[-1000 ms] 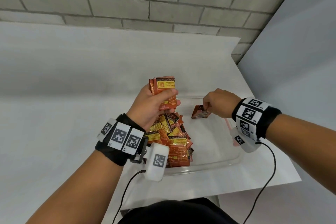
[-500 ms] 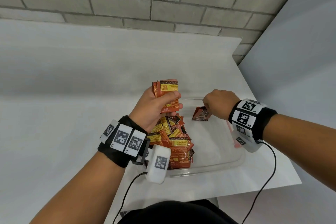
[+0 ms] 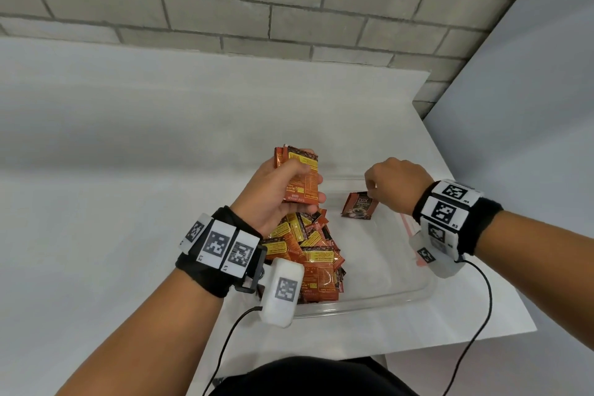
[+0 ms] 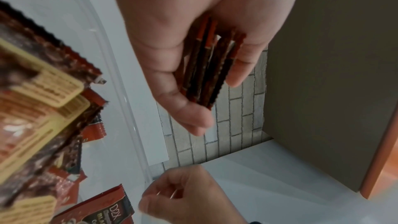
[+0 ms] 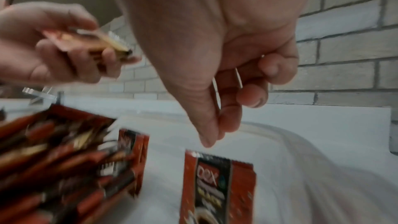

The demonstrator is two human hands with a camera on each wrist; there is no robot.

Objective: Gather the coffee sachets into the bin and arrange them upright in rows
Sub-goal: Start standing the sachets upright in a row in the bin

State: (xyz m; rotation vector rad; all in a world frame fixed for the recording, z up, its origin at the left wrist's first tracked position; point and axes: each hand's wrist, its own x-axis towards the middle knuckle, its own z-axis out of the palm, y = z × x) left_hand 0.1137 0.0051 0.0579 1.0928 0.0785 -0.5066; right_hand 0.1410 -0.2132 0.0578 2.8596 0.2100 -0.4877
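Observation:
A clear plastic bin (image 3: 369,305) sits on the white table. A loose pile of orange-brown coffee sachets (image 3: 316,251) fills its left part. My left hand (image 3: 291,185) grips a stack of sachets (image 3: 302,167) upright above the pile; the left wrist view shows the stack (image 4: 204,67) edge-on between thumb and fingers. A single sachet (image 3: 358,206) stands tilted in the far part of the bin, printed face toward me. My right hand (image 3: 373,191) hovers at its top corner. In the right wrist view thumb and forefinger (image 5: 207,140) touch each other just above that sachet (image 5: 217,185), holding nothing.
The bin's right half (image 3: 385,260) has a bare floor. A brick wall (image 3: 289,10) runs behind the table and a grey panel (image 3: 530,106) stands on the right. The table's right edge (image 3: 501,267) is close to the bin. Cables hang from both wrist cameras.
My right hand pinched the single sachet before; now its fingertips sit just above the sachet's top corner, and the sachet stands lower in the bin. My left hand keeps its stack.

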